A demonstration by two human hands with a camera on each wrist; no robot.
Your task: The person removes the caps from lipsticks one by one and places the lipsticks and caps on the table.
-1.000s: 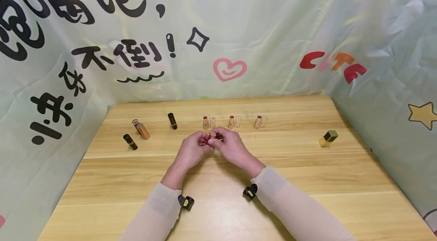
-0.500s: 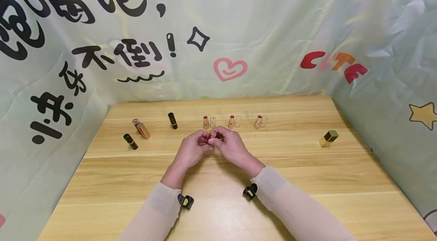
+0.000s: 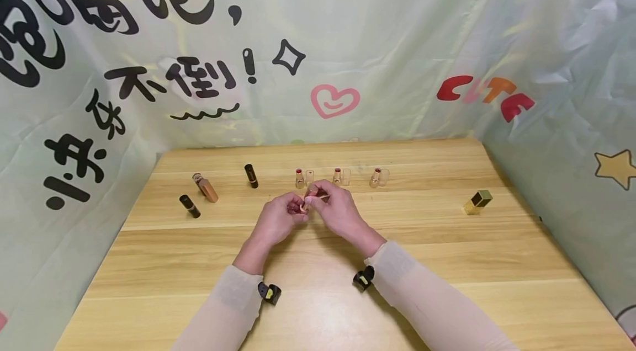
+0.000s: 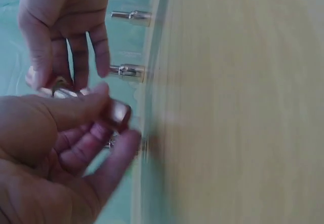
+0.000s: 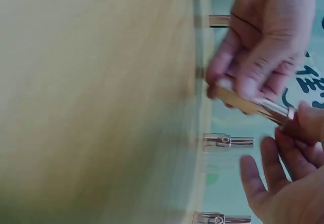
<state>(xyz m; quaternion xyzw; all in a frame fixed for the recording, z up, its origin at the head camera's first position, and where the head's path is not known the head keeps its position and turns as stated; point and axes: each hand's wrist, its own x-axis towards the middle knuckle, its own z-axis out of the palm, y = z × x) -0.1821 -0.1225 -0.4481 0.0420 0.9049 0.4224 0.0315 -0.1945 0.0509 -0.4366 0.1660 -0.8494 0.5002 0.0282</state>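
Over the middle of the table, both hands hold a rose-gold lipstick tube (image 3: pixel 312 191). My left hand (image 3: pixel 278 217) pinches its lower end, the copper-coloured base (image 5: pixel 238 98) in the right wrist view. Thumb and fingers of my right hand (image 3: pixel 342 214) pinch the upper end. Between the hands, a shiny metallic middle section (image 4: pixel 63 91) shows in the left wrist view. Fingers hide much of the tube. Behind the hands stand three lipsticks with red tips, the left lipstick (image 3: pixel 299 179), the middle lipstick (image 3: pixel 337 177) and the right lipstick (image 3: pixel 375 178), each beside a clear cap (image 3: pixel 385 176).
To the left are a black lipstick tube (image 3: pixel 190 206), a copper-coloured tube (image 3: pixel 206 188) and another black tube (image 3: pixel 251 176). A square gold lipstick tube (image 3: pixel 478 202) stands far right on the wooden table (image 3: pixel 447 285). A printed cloth (image 3: pixel 397 64) rises behind the table.
My right hand has shifted slightly up and away from the left hand with its end of the tube. More of the tube shows between the hands. The other lipsticks have not moved.
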